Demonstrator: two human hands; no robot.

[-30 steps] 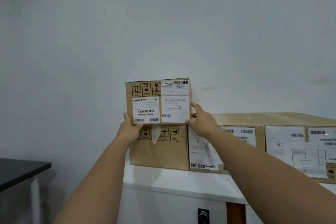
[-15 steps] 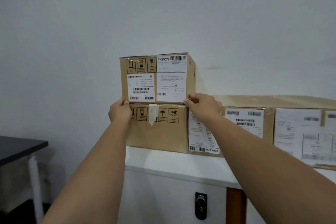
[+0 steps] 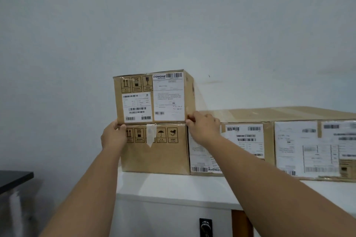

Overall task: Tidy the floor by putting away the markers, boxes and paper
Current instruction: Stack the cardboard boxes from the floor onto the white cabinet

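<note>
A small cardboard box [image 3: 154, 96] with white shipping labels rests on top of a second brown box [image 3: 156, 152] on a white cabinet. My left hand [image 3: 112, 135] grips the small box at its lower left corner. At the lower right corner my right hand [image 3: 202, 127] holds it, fingertips at the seam between the two boxes. Both arms reach up from the bottom of the view.
Two larger labelled boxes [image 3: 248, 140] [image 3: 316, 146] stand to the right on the white cabinet top [image 3: 173, 186]. The cabinet front carries a black lock [image 3: 205, 225]. A black table edge [image 3: 13, 179] juts in at the left. A plain white wall is behind.
The small box has come down onto the lower box and now rests flush on it. Both hands stayed at its lower corners.
</note>
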